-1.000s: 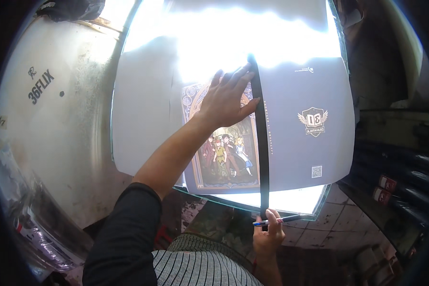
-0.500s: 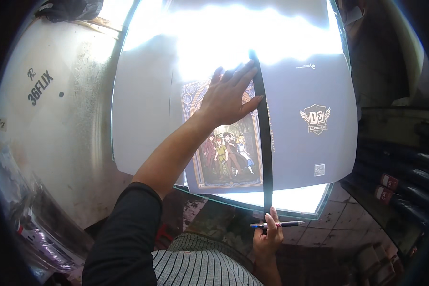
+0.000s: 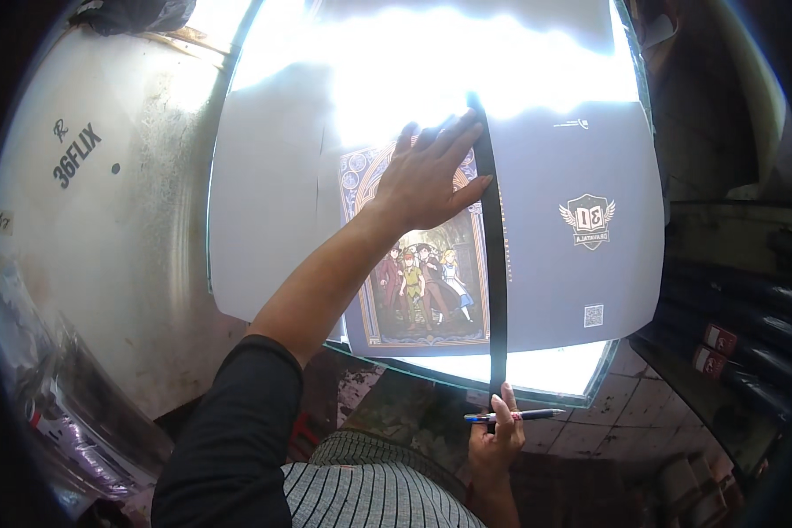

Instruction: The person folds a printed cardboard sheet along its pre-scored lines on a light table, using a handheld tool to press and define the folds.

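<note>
My left hand (image 3: 431, 176) lies flat with its fingers stretched over a printed cover sheet (image 3: 550, 290), its fingertips and thumb against a long black ruler (image 3: 494, 246). The ruler stands lengthwise down the sheet, between a colourful illustrated panel (image 3: 422, 295) and a dark blue panel with a winged crest. Part of the illustration is hidden under my hand. At the ruler's near end, my right hand (image 3: 495, 440) is closed around a slim pen (image 3: 537, 414) held crosswise, its fingertips by the ruler. Whether those fingers also grip the ruler is hard to make out.
Under the sheet, a brightly lit glass panel (image 3: 554, 370) shows past its near edge, with strong glare at the far side. A pale board (image 3: 106, 220) stands on the left, above plastic-wrapped material (image 3: 70, 422). Dark wrapped rolls (image 3: 748, 352) lie on the right.
The view has shifted very slightly. Both hands keep their places by the ruler, and the pen stays in my right hand.
</note>
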The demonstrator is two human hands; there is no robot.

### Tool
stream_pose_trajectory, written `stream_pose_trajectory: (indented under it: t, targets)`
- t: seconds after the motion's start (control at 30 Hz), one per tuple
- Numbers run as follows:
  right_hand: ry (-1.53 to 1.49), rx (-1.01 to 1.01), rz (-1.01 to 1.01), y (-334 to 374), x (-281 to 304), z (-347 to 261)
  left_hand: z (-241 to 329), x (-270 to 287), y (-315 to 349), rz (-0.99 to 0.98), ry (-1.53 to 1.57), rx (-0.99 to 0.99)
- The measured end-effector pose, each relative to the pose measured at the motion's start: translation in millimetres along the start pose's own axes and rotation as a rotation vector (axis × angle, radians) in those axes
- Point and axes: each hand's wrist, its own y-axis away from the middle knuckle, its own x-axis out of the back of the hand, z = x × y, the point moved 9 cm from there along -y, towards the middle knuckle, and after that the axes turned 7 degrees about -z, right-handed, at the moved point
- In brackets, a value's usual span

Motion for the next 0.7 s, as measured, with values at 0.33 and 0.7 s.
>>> stream_pose_trajectory:
  t: [0.33,0.7]
  targets:
    - [0.008,-0.01,0.005,3,3,3,6,-5,-5,-0.043,0.035,0.0]
    - [-0.003,0.036,0.098,-2,13,1,14,0,-12,-0.238,0.115,-0.011]
